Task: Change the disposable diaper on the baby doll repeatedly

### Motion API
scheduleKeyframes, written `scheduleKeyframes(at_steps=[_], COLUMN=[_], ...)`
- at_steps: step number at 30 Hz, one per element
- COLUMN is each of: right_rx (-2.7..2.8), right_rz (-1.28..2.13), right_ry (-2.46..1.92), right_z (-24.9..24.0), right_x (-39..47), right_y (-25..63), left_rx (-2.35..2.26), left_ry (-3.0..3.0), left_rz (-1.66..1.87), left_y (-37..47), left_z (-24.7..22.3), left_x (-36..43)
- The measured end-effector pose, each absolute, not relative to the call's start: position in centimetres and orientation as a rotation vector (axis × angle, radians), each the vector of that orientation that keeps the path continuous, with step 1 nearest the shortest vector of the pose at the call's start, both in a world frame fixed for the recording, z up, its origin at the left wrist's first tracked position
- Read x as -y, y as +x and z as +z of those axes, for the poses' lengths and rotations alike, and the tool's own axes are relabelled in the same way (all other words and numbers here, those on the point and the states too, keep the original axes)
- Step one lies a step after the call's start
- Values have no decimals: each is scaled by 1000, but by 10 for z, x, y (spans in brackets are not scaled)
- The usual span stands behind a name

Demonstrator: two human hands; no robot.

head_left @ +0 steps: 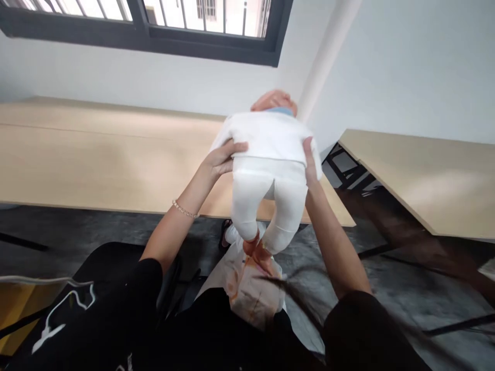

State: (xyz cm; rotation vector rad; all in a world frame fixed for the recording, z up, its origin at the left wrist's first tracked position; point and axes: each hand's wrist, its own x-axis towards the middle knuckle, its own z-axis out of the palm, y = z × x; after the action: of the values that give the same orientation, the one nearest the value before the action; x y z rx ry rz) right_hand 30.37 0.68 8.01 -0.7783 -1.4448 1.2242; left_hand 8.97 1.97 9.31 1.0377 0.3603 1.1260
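A baby doll (270,175) in a white top and white leggings is held up in front of me, its head at the far end and its brown feet toward my lap. Something light blue shows at its neck. My left hand (225,157) grips the doll's side, thumb over the hem of the top. On the other side my right hand (310,162) presses against the doll, thumb up along its top. Below the feet, a patterned light cloth or bag (255,293) lies on my lap; its exact kind is unclear.
A long wooden table (96,159) runs along the wall under a barred window (209,26). Another wooden table (421,175) stands at the right. A black chair (112,257) and a white cable (46,280) are at the lower left.
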Motion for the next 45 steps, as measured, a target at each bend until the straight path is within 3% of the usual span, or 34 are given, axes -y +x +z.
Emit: scheduleKeyframes(at_steps=[5,15,23,45], right_rx=[1045,1129,1069,1267], right_rz=[1358,1300,1443,1310], right_ry=[-680,-704,-701,-994], right_z=[61,89,54,-9], right_x=[-4,14,-10,-80], right_y=[305,295,286,290], left_rx=[-404,-573,-659,-890], left_ry=[1033,1134,1078,1054], left_rz=[1100,1136,1075,930], left_y=[77,71,67,66], left_z=[68,89,57,-2], left_x=[-33,-1,-35,-104])
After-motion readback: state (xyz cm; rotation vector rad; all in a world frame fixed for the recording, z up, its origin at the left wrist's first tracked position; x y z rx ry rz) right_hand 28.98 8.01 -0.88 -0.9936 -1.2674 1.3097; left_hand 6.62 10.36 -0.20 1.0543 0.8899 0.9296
